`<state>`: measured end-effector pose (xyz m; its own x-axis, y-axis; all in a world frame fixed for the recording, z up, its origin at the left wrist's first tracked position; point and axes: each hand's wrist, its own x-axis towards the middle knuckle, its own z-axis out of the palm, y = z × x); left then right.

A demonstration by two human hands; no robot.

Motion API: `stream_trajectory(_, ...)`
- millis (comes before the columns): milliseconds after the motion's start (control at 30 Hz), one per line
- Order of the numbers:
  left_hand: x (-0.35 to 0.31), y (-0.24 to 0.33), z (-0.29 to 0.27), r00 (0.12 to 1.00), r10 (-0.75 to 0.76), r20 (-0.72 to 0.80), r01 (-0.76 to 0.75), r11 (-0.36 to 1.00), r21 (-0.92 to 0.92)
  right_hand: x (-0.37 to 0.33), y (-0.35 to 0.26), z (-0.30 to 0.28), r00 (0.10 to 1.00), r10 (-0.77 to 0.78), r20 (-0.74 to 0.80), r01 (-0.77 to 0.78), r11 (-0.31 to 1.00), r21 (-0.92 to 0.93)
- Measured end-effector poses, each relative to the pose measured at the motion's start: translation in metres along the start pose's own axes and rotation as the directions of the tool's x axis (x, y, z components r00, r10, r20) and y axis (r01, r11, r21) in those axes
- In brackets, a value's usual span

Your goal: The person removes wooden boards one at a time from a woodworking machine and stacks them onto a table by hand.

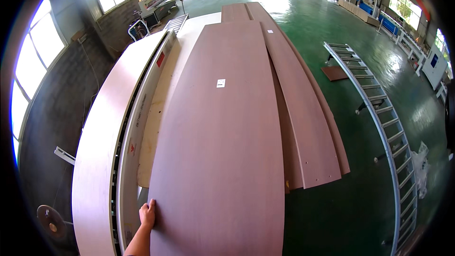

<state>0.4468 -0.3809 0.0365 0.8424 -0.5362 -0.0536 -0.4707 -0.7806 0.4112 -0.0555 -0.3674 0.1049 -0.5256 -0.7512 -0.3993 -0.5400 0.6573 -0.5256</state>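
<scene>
A long reddish-brown wooden panel (218, 151) with a small white label (221, 83) stretches away from me, its near end running out of the picture's lower edge. My left hand (148, 214) is closed on the panel's left edge near that end, some fingers hidden by the board. Beneath and to the right lie more brown panels, one with a label and small drilled holes (303, 132). My right hand is out of the picture.
Left of the panel runs a machine with a long pale beam (130, 161) and a light tabletop (102, 151). On the right, a metal roller conveyor (379, 99) curves along the green floor (327, 213), beside a small brown board (334, 73) and crumpled clear plastic (420, 166).
</scene>
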Motion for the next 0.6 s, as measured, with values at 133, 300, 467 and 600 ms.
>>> stream_trajectory(133,0.010,0.028,-0.005,0.999,0.003,0.038,-0.005,0.999,0.049,-0.002,-0.006,0.002,0.999,0.012,-0.039,-0.012,1.000,0.005)
stream_trajectory(300,0.022,0.052,0.002,0.993,-0.038,0.108,0.038,0.999,-0.002,0.022,0.001,0.014,0.997,-0.026,-0.078,0.034,0.995,0.096)
stream_trajectory(467,0.029,0.116,0.008,0.989,-0.046,0.143,0.048,0.999,-0.012,0.071,-0.034,-0.010,0.989,-0.098,-0.111,0.108,0.990,0.091)
stream_trajectory(600,0.036,0.168,0.016,0.981,-0.004,0.195,0.013,0.999,-0.046,0.143,-0.040,-0.009,0.963,-0.157,-0.218,0.186,0.975,0.118)
